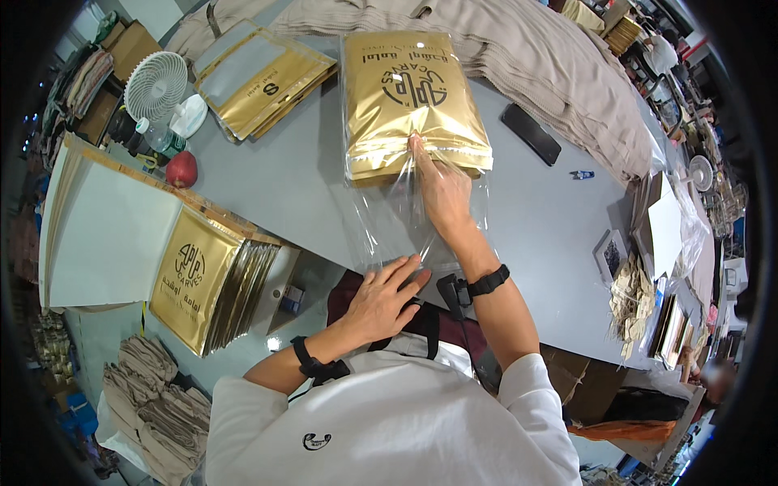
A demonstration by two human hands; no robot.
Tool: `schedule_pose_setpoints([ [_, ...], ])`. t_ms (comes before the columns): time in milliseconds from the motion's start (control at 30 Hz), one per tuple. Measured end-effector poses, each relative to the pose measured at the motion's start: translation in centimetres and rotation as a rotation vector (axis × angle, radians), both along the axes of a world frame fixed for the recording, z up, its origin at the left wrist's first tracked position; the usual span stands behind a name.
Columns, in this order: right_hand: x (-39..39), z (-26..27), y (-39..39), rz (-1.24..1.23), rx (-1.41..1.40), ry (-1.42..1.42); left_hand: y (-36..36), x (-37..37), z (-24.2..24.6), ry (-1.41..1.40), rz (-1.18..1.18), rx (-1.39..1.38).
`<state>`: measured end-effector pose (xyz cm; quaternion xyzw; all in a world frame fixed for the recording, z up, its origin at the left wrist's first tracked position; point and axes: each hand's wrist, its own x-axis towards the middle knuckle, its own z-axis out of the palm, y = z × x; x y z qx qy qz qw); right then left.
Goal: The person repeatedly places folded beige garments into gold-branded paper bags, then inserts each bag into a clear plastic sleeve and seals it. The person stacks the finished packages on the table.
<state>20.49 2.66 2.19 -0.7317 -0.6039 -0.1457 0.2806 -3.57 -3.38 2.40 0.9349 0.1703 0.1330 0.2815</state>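
Observation:
A stack of gold foil packets (413, 91) lies inside a clear plastic bag (389, 219) on the grey table. My right hand (447, 188) reaches into or over the bag's near end, with a finger pressed at the near edge of the top packet; whether it grips the film is unclear. Near the table's front edge, my left hand (386, 297) rests with spread fingers, their tips touching the bag's near end. Both wrists wear black straps. More gold packets (261, 79) lie at the back left, and an upright row of them (200, 279) stands at the left.
Beige folded cloth (516, 67) lines the table's far side. A black phone (530, 135) and small thread snips (581, 175) lie right of the bag. At left are a white fan (156, 85), a plastic bottle (159, 136) and a red fruit (182, 170). Tags (632, 297) lie at right.

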Motion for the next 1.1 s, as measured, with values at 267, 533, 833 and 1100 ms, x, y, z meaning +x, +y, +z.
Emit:
schedule_pose_setpoints([
  [267, -6.0, 0.3, -10.4, 0.327, -0.106, 0.358, 0.7, -4.6, -1.0, -0.583, 0.657, -0.094],
  [533, -10.6, 0.6, -10.4, 0.407, -0.212, 0.667, 1.0, -4.6, -2.0, -0.259, 0.757, -0.762],
  [833, -12.4, 0.3, -9.0, 0.371, -0.362, 0.274, 2.2, -3.9, -1.1, -0.195, 0.744, -0.851],
  [1100, -7.9, 0.6, -21.8, 0.617, -0.537, 0.209, 2.5, -4.6, -0.9, -0.219, 0.702, -0.842],
])
